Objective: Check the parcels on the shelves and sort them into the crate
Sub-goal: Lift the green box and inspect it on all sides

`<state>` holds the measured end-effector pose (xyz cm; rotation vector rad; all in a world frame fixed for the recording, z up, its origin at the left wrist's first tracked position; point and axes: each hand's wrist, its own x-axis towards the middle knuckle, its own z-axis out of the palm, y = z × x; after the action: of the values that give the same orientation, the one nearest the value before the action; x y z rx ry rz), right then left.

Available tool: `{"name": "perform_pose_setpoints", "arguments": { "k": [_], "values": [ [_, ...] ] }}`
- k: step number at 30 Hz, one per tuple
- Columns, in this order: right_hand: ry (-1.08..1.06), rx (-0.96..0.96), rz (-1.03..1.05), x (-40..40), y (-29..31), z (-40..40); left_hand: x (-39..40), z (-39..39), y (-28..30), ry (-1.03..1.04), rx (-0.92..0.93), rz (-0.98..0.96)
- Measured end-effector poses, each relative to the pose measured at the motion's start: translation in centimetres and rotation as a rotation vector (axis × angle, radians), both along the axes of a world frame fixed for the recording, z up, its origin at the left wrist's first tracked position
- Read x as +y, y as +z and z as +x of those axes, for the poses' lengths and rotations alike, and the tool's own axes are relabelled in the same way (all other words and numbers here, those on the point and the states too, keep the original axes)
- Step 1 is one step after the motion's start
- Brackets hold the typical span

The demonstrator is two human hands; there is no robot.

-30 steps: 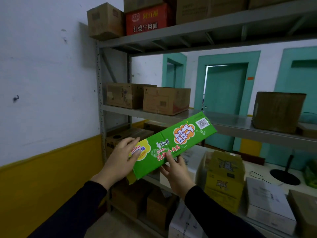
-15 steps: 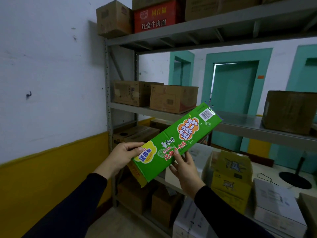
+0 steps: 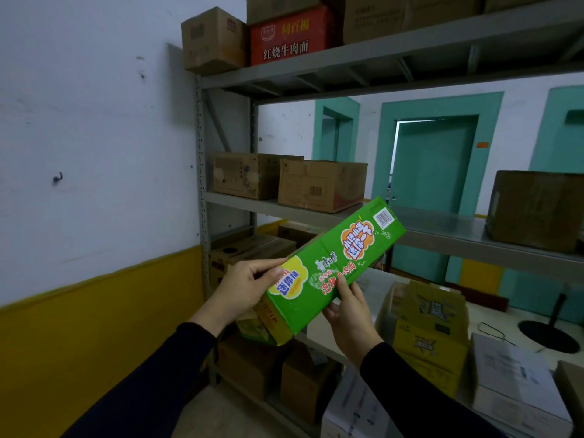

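A long green carton (image 3: pixel 331 267) with yellow and orange cloud labels and a barcode is held tilted in front of the grey metal shelving (image 3: pixel 442 229), its far end raised to the right. My left hand (image 3: pixel 243 289) grips its near left edge, thumb on the printed face. My right hand (image 3: pixel 349 314) holds it from below on the right, thumb against the face. No crate is in view.
Brown cartons (image 3: pixel 319 184) sit on the middle shelf, another (image 3: pixel 534 210) at the right. A red carton (image 3: pixel 290 36) and brown ones are on the top shelf. Yellow (image 3: pixel 429 336) and white boxes (image 3: pixel 512 380) fill the lower shelves. The white and yellow wall (image 3: pixel 94 184) is at left.
The green carton has shifted slightly up and right and turned to show more of its yellow near end. My left thumb has moved onto its printed face.
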<state>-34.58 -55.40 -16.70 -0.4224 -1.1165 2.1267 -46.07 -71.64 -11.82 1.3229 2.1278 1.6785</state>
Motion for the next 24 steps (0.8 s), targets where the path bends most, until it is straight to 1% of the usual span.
{"name": "perform_pose_setpoints", "arguments": {
  "k": [2, 4, 6, 9, 11, 13, 17, 18, 20, 22, 24],
  "values": [
    [-0.016, -0.015, -0.016, 0.4, 0.1, -0.3, 0.5, 0.8, 0.2, 0.023, 0.111, -0.022],
    [0.047, -0.029, 0.013, 0.7, 0.6, -0.4, 1.0, 1.6, 0.2, 0.056, 0.279, -0.065],
    [0.119, -0.047, 0.039, 0.7, 1.5, -0.3, 1.5, 2.5, 0.1, 0.080, 0.408, -0.107],
    [0.087, -0.097, 0.013, 0.6, 1.8, -0.6, 2.0, 3.5, 0.0, 0.079, 0.494, -0.127],
    [0.044, -0.116, -0.018, 0.5, 1.7, -0.7, 2.0, 3.9, 0.3, 0.073, 0.520, -0.137],
    [0.024, -0.096, -0.012, 0.5, 1.8, -0.5, 2.0, 4.1, 0.5, 0.046, 0.507, -0.159],
    [0.042, -0.065, 0.037, 0.6, 1.8, 0.3, 1.6, 3.7, 0.6, -0.034, 0.317, -0.196],
    [0.036, -0.070, 0.037, 0.6, 1.9, 0.4, 1.5, 3.3, 0.6, -0.015, 0.292, -0.201],
    [0.030, -0.072, 0.052, 0.7, 1.9, 0.6, 1.0, 2.2, 0.7, 0.046, 0.314, -0.219],
    [0.036, -0.077, 0.066, 1.1, 2.0, 1.1, 0.0, 0.6, 0.8, 0.105, 0.359, -0.284],
    [0.048, -0.069, 0.067, 1.6, 2.5, 1.7, -1.2, -1.3, 1.1, 0.195, 0.343, -0.354]
  ]
}}
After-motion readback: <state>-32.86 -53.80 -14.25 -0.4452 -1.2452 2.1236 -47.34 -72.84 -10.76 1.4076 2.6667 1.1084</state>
